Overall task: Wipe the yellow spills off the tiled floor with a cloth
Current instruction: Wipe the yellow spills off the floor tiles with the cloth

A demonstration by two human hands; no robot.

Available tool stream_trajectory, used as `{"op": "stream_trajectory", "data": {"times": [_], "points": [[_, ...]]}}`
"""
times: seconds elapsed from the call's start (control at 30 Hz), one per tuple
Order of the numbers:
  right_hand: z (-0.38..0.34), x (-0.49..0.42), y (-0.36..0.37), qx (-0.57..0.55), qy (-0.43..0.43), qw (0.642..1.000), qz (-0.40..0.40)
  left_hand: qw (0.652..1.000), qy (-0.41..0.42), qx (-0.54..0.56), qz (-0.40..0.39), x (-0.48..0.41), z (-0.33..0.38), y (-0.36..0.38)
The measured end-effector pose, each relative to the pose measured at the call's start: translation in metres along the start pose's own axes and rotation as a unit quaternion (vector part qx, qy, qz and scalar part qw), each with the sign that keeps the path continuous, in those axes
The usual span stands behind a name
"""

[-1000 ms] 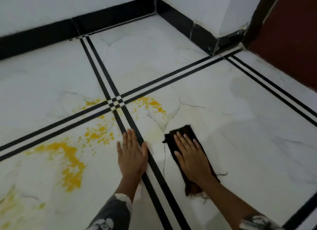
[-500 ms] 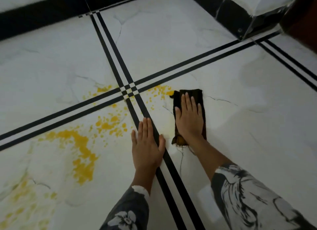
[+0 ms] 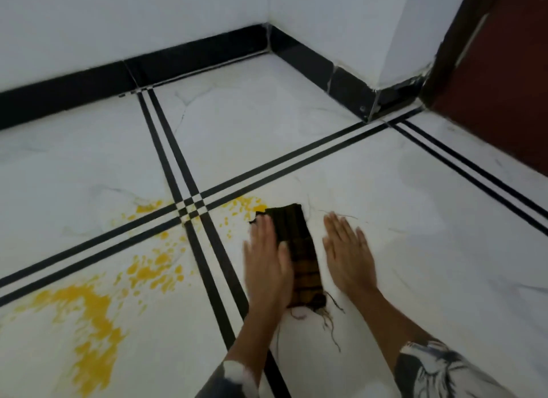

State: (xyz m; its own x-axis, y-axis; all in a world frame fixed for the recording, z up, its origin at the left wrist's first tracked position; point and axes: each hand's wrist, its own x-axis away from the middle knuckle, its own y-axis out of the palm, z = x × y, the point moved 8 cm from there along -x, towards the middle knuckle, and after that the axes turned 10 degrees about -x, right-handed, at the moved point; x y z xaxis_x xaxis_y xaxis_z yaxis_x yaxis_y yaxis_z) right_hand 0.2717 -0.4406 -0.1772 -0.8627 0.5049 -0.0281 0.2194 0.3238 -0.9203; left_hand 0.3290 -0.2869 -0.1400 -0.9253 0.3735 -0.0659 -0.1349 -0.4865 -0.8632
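A dark brown cloth (image 3: pixel 298 246) with frayed threads lies flat on the white tiled floor (image 3: pixel 415 249), just right of the black double-line crossing. My left hand (image 3: pixel 267 264) is flat and blurred, its thumb side resting on the cloth's left edge. Apart from the cloth, my right hand (image 3: pixel 347 249) lies flat on the tile to its right, fingers spread. Yellow spill drops (image 3: pixel 246 204) touch the cloth's top left corner. More yellow splashes (image 3: pixel 154 268) and a large yellow smear (image 3: pixel 86 323) cover the tile at the lower left.
Black double lines (image 3: pixel 207 234) cross the floor beside my left hand. A black skirting (image 3: pixel 192 62) runs under white walls at the back. A dark red door (image 3: pixel 504 86) stands at the right. A further small yellow patch (image 3: pixel 148 207) lies left of the crossing.
My right hand has come off the cloth and now rests on the tile to its right. My left hand moved right, across the black lines, onto the cloth's left edge.
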Motion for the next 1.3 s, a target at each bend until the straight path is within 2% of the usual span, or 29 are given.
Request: {"op": "stream_trajectory", "data": {"times": [0.07, 0.1, 0.2, 0.3, 0.33, 0.4, 0.47, 0.53, 0.57, 0.63, 0.7, 0.77, 0.8, 0.87, 0.97, 1.03, 1.1, 1.2, 1.23, 1.3], "points": [[0.003, 0.0, 0.004, -0.001, -0.014, 1.0, 0.005, 0.996, 0.046, 0.009, -0.074, -0.023, 0.042, 0.035], [0.005, -0.001, 0.004, -0.009, -0.012, 1.0, 0.011, 0.994, 0.052, -0.023, -0.09, -0.04, 0.047, 0.05], [0.005, -0.002, 0.003, -0.029, -0.008, 0.999, 0.029, 0.982, 0.053, -0.163, -0.073, -0.079, 0.015, 0.052], [0.003, -0.002, 0.001, -0.012, -0.006, 0.999, 0.041, 0.981, -0.055, -0.187, -0.023, -0.067, -0.036, 0.029], [0.004, -0.003, 0.001, -0.012, -0.001, 0.999, 0.037, 0.978, -0.068, -0.195, -0.022, -0.053, -0.037, 0.026], [0.003, -0.002, 0.002, -0.012, 0.002, 1.0, 0.029, 0.977, 0.025, -0.208, -0.038, -0.036, -0.008, 0.036], [0.003, -0.004, 0.004, -0.01, 0.001, 1.0, 0.017, 0.955, 0.17, -0.219, -0.101, -0.052, 0.021, 0.056], [0.004, -0.005, 0.006, -0.008, 0.001, 1.0, 0.015, 0.934, 0.244, -0.231, -0.125, -0.095, 0.02, 0.06], [0.005, -0.005, 0.006, -0.005, 0.0, 1.0, 0.017, 0.934, 0.236, -0.239, -0.121, -0.119, 0.007, 0.055], [0.005, -0.005, 0.007, -0.004, 0.001, 1.0, 0.012, 0.95, 0.149, -0.255, -0.106, -0.151, -0.039, 0.035], [0.006, -0.005, 0.008, -0.004, 0.004, 1.0, 0.006, 0.966, 0.025, -0.244, -0.075, -0.142, -0.081, 0.013], [0.006, -0.006, 0.007, -0.003, 0.008, 1.0, 0.005, 0.967, -0.041, -0.25, -0.038, -0.1, -0.08, 0.004], [0.006, -0.005, 0.007, -0.003, 0.01, 1.0, 0.003, 0.968, -0.028, -0.248, -0.032, -0.078, -0.063, 0.01], [0.005, -0.004, 0.007, -0.003, 0.012, 1.0, 0.001, 0.969, 0.07, -0.227, -0.069, -0.056, -0.019, 0.035], [0.005, -0.005, 0.006, -0.003, 0.008, 1.0, 0.0, 0.941, 0.208, -0.231, -0.13, -0.089, 0.015, 0.054], [0.005, -0.005, 0.006, -0.003, 0.008, 1.0, 0.008, 0.944, 0.194, -0.236, -0.126, -0.127, -0.007, 0.044], [0.005, -0.005, 0.005, -0.008, 0.008, 1.0, 0.007, 0.963, 0.11, -0.224, -0.1, -0.138, -0.048, 0.025], [0.005, -0.004, 0.006, -0.012, 0.011, 1.0, 0.004, 0.972, -0.017, -0.23, -0.038, -0.084, -0.073, 0.009], [0.005, -0.004, 0.006, -0.012, 0.012, 1.0, 0.003, 0.972, -0.018, -0.23, -0.033, -0.061, -0.061, 0.012], [0.005, -0.004, 0.006, -0.005, 0.014, 1.0, 0.004, 0.968, 0.072, -0.227, -0.074, -0.035, -0.021, 0.034]]}}
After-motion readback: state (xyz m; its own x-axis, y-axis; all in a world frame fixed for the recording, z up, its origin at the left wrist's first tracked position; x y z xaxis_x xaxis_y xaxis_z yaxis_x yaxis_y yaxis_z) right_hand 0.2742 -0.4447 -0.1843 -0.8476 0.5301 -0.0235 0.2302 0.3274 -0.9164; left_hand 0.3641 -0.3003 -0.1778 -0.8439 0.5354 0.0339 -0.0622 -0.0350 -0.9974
